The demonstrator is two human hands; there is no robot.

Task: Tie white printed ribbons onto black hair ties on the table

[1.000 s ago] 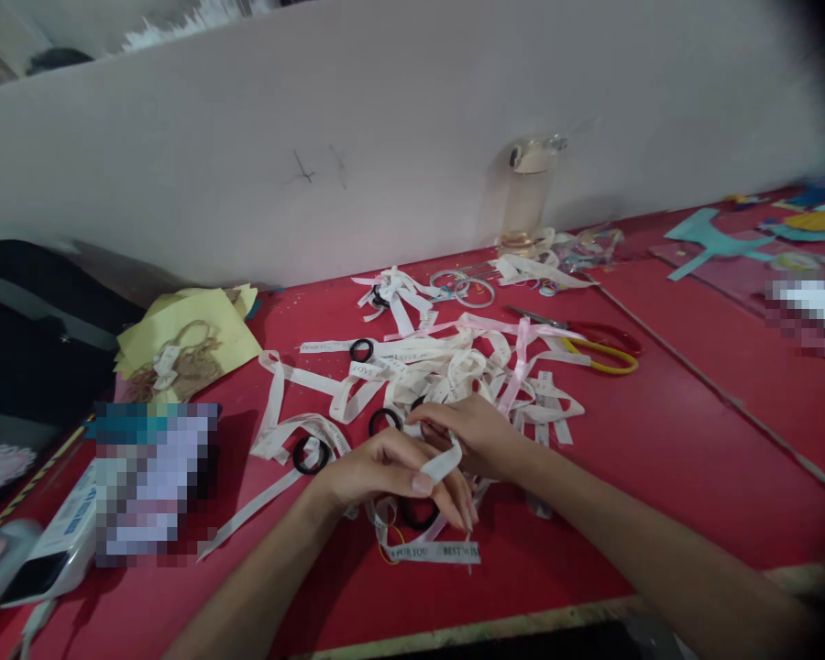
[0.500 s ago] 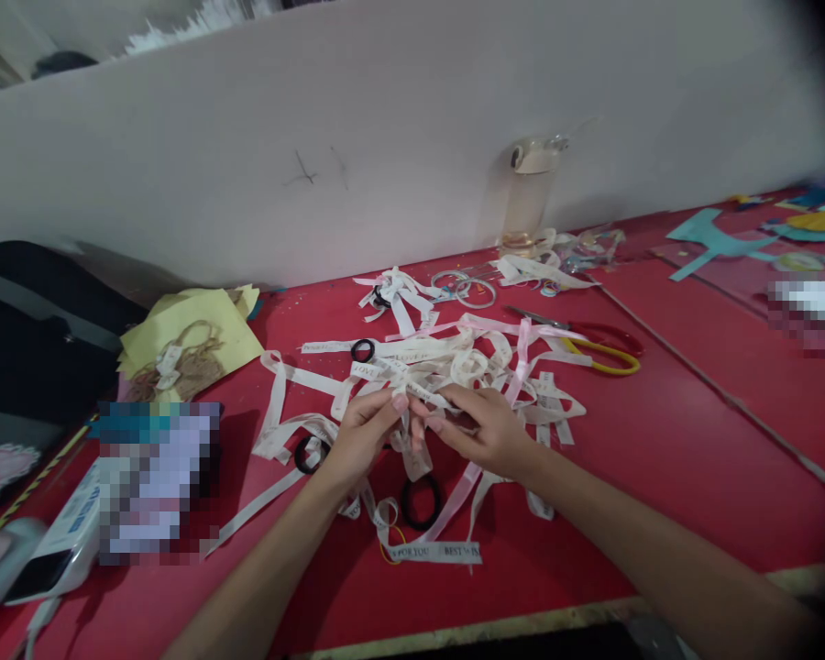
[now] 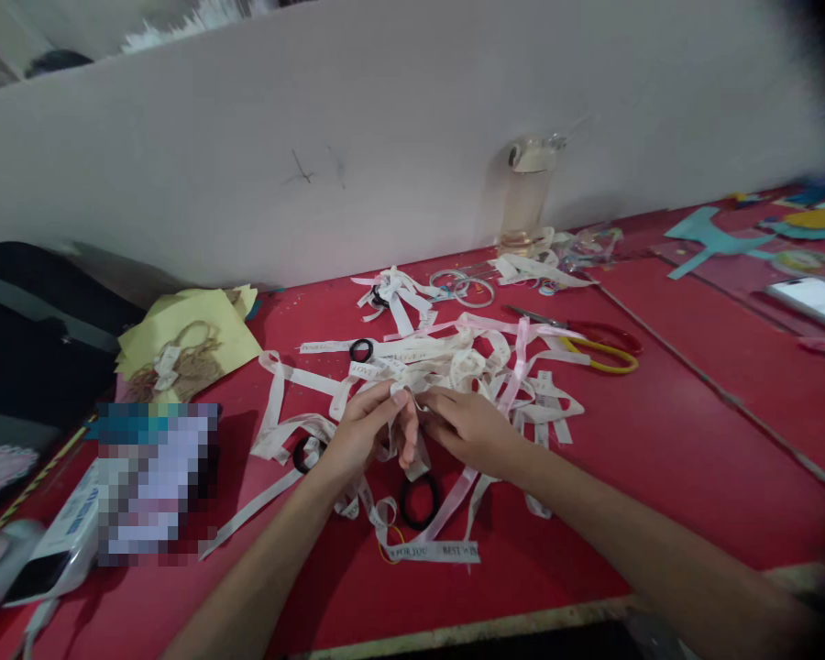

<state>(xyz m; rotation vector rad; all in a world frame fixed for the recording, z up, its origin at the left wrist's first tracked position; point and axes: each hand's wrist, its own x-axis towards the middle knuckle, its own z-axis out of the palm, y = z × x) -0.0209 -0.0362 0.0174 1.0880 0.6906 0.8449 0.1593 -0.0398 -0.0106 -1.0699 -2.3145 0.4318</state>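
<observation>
Both hands work close together over a loose heap of printed white ribbon (image 3: 454, 353) on the red table. My left hand (image 3: 371, 422) is closed, its thumb and forefinger pinching a piece of ribbon. Right beside it, my right hand (image 3: 471, 426) has its fingers curled on the same ribbon, the tips partly hidden. Below the fingers a ribbon end hangs down near a black hair tie (image 3: 419, 501). A pink ribbon (image 3: 454, 500) runs through the heap. Another black hair tie (image 3: 361, 350) lies at the far left of the heap.
Scissors with red and yellow handles (image 3: 601, 353) lie right of the heap. Behind are a ribbon bow (image 3: 395, 295), clear rings (image 3: 473, 291) and a bottle (image 3: 528, 197) against the white partition (image 3: 399, 137). Yellow paper (image 3: 192, 321) lies left; a phone (image 3: 815, 301) lies right.
My right hand's fingertips have curled in closer to the left hand's pinch. The left hand's lower fingers have straightened downward. The view has shifted slightly.
</observation>
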